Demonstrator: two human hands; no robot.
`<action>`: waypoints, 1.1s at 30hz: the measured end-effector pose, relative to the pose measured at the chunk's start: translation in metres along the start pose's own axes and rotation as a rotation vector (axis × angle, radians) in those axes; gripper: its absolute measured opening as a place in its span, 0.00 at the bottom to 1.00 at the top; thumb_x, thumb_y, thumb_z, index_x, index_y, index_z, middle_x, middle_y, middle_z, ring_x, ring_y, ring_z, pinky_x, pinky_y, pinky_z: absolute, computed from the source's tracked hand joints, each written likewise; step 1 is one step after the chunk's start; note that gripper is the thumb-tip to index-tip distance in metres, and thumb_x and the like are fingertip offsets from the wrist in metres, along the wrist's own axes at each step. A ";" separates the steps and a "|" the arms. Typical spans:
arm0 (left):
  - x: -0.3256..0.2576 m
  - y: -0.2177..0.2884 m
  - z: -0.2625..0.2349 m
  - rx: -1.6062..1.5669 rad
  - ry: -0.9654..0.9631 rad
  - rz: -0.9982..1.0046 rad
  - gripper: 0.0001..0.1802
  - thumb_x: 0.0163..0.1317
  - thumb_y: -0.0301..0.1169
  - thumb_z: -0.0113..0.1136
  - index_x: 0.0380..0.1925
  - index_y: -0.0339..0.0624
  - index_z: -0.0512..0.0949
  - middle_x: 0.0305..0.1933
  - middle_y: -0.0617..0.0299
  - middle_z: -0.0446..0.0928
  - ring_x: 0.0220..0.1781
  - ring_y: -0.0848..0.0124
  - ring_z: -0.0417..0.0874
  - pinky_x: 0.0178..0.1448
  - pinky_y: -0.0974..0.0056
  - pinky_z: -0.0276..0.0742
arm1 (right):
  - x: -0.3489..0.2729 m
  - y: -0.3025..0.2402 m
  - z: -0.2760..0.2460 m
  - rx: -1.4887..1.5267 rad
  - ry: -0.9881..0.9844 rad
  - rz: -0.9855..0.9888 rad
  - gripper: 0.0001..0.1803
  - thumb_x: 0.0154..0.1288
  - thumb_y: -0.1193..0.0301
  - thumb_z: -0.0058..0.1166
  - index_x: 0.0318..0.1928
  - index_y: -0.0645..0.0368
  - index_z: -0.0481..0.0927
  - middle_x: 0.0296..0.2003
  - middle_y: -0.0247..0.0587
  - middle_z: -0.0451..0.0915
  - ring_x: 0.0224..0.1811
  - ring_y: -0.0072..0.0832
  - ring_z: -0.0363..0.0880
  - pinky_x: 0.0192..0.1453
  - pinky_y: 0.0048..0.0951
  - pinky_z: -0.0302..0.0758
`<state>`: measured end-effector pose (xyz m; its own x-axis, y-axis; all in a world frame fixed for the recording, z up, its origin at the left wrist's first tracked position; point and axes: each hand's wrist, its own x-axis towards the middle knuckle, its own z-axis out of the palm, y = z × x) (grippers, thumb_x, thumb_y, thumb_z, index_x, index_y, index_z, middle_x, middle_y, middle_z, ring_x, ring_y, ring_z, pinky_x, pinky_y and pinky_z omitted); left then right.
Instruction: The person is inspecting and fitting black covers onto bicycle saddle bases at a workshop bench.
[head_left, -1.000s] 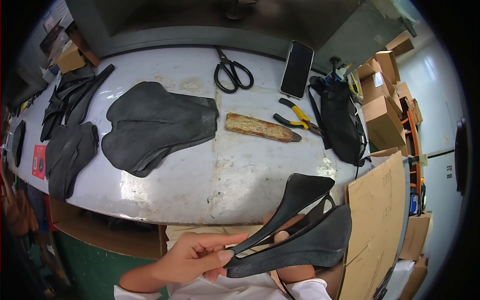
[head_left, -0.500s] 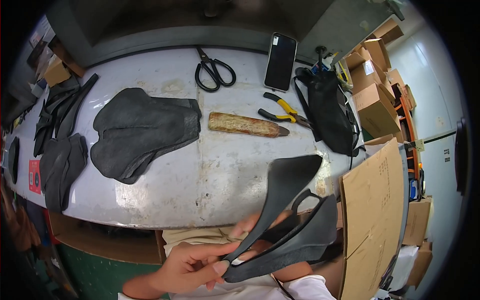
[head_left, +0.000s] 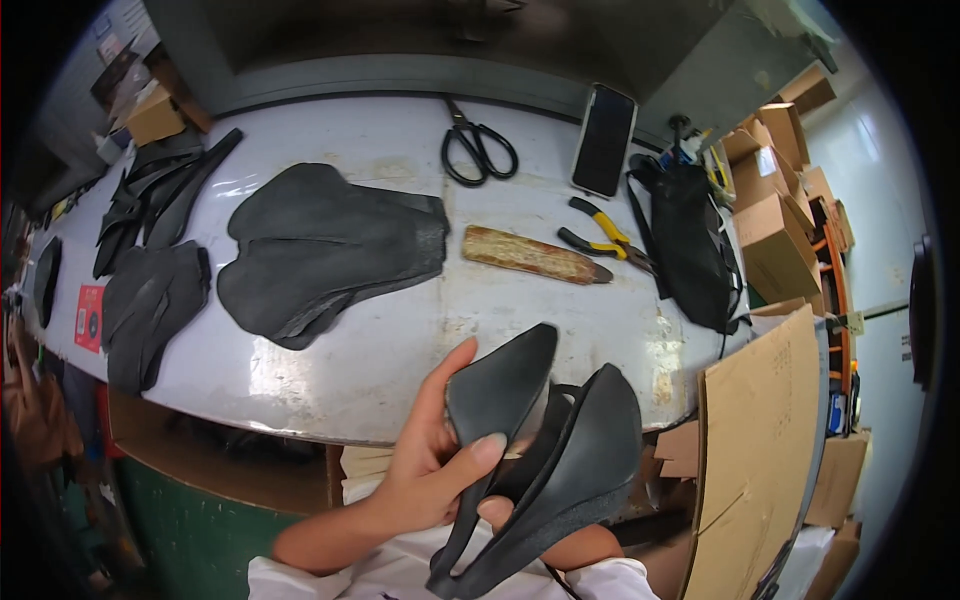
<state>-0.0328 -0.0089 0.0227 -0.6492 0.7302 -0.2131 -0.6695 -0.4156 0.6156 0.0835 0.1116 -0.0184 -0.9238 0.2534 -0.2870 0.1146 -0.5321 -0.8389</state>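
Note:
Close to my body, over the table's front edge, I hold a black shoe upper [head_left: 590, 445] of leather-like material, with two curved flaps joined at a narrow lower end. My left hand [head_left: 440, 470] grips the left flap, thumb pressed on its face and fingers behind it. My right hand [head_left: 497, 510] is mostly covered by the upper; its thumb shows between the two flaps, against the material. On the table beyond lie a stack of black cut pieces [head_left: 320, 250], a knife with a worn, wrapped handle [head_left: 530, 255], and yellow-and-black pliers [head_left: 610, 235].
Black-handled scissors [head_left: 480, 150] lie at the back, near a propped phone [head_left: 604, 140]. A black pouch [head_left: 690, 250] is at the right. More black pieces [head_left: 155, 310] and a red card [head_left: 88, 318] lie left. A cardboard sheet [head_left: 755, 450] stands beside the table's right end.
My left hand has moved up from the joined end onto the left flap. The upper has turned more upright. The whole view has shifted, so the table things appear farther right.

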 end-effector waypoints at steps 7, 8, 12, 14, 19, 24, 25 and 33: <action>-0.003 -0.023 -0.015 0.124 -0.107 0.092 0.41 0.72 0.25 0.48 0.75 0.44 0.35 0.67 0.52 0.64 0.63 0.72 0.70 0.66 0.67 0.65 | 0.014 -0.023 0.003 -0.095 -0.037 -0.024 0.23 0.67 0.50 0.57 0.43 0.60 0.78 0.42 0.46 0.82 0.49 0.32 0.80 0.53 0.35 0.76; -0.004 -0.024 -0.015 0.123 -0.106 0.090 0.41 0.72 0.25 0.48 0.75 0.44 0.35 0.67 0.52 0.64 0.63 0.72 0.70 0.66 0.67 0.65 | 0.019 -0.033 -0.005 -0.108 -0.037 -0.026 0.23 0.67 0.51 0.58 0.44 0.60 0.78 0.42 0.46 0.82 0.49 0.32 0.80 0.53 0.35 0.76; -0.007 -0.027 -0.012 0.164 -0.076 0.132 0.38 0.73 0.26 0.47 0.74 0.43 0.37 0.67 0.50 0.63 0.64 0.70 0.69 0.68 0.64 0.62 | 0.016 -0.012 0.027 -0.163 -0.039 -0.041 0.23 0.66 0.52 0.59 0.44 0.61 0.78 0.43 0.46 0.82 0.49 0.32 0.81 0.54 0.36 0.76; -0.005 -0.033 -0.007 0.161 -0.089 0.145 0.37 0.73 0.26 0.47 0.74 0.42 0.38 0.66 0.49 0.63 0.64 0.70 0.68 0.68 0.63 0.62 | 0.039 -0.019 0.043 -0.198 -0.025 -0.059 0.23 0.66 0.52 0.60 0.44 0.61 0.78 0.43 0.46 0.82 0.48 0.32 0.81 0.55 0.36 0.76; -0.008 -0.047 -0.016 0.302 -0.045 0.339 0.36 0.72 0.26 0.47 0.73 0.40 0.40 0.63 0.49 0.66 0.63 0.68 0.69 0.68 0.62 0.62 | 0.035 -0.019 0.048 -0.259 -0.051 -0.069 0.23 0.65 0.53 0.61 0.45 0.62 0.79 0.44 0.46 0.82 0.48 0.32 0.81 0.56 0.37 0.77; -0.012 -0.024 -0.009 0.301 -0.072 0.305 0.36 0.71 0.25 0.49 0.73 0.39 0.42 0.59 0.50 0.68 0.55 0.71 0.73 0.62 0.65 0.67 | 0.001 -0.018 0.021 -0.315 -0.055 -0.093 0.23 0.64 0.54 0.63 0.46 0.63 0.79 0.45 0.46 0.82 0.48 0.32 0.81 0.57 0.37 0.77; -0.010 -0.017 -0.008 0.275 -0.104 0.272 0.36 0.71 0.25 0.50 0.73 0.38 0.44 0.56 0.52 0.70 0.50 0.73 0.75 0.57 0.67 0.70 | -0.001 -0.002 0.012 -0.338 0.100 -0.011 0.22 0.65 0.55 0.62 0.46 0.59 0.75 0.47 0.44 0.80 0.52 0.34 0.79 0.58 0.38 0.75; -0.012 0.016 -0.038 0.542 -0.397 -0.090 0.34 0.70 0.24 0.53 0.72 0.41 0.51 0.45 0.61 0.73 0.36 0.83 0.72 0.39 0.75 0.68 | 0.008 -0.018 -0.033 -0.246 0.029 -0.451 0.10 0.44 0.79 0.74 0.27 0.65 0.84 0.43 0.46 0.78 0.46 0.36 0.78 0.53 0.36 0.75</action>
<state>-0.0493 -0.0451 0.0069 -0.3482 0.9361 -0.0496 -0.3718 -0.0893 0.9240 0.0864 0.1494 -0.0211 -0.8910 0.4382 0.1187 -0.2070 -0.1595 -0.9652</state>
